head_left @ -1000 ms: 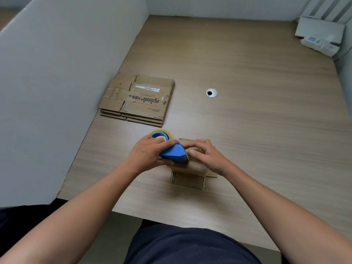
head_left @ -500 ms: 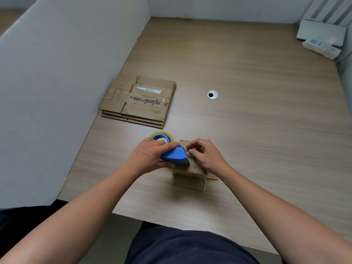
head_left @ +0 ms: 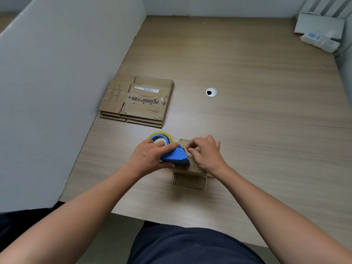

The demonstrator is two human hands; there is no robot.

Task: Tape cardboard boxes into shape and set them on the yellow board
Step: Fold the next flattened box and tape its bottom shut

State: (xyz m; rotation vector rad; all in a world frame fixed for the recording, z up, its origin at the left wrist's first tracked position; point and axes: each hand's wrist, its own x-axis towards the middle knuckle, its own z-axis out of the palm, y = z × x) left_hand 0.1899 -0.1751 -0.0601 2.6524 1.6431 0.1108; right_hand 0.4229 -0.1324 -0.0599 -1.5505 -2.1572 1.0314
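Risks first, left side to right: flat cardboard stack (head_left: 137, 101) lying against the white partition (head_left: 57, 92), well apart from the work, no trouble there. Tape dispenser (head_left: 174, 156) nose-down on top of the small box (head_left: 188, 181), so probably mid-way through taping the top seam. Judged risk of a crooked or wrinkled strip if dragged off the seam line, or of tape folding onto itself if pulled slack. Box light, near the front edge of the surface (head_left: 266, 140); likely to slide or have its flaps spring open under a hard pull with too little hold-down. Fingertips close to the dispenser's nose, so some chance of a nick or a stuck finger. Yellow board not in view, set-down spot unknown. Poses: left hand (head_left: 148, 157) palm down, forearm in from lower left, grip wrapped round the blue dispenser body, thumb along its near side, yellow-rimmed tape roll (head_left: 161, 135) poking out beyond the knuckles. Right hand (head_left: 206, 153) arched over the box top just beside the dispenser nose, fingers curled, tips down on the cardboard. Grip pinching a tape end or only pressing the flap, cannot tell, clear tape not visible. Farther right, cable grommet (head_left: 211, 92) and white devices (head_left: 320, 35) in the far corner, well apart.
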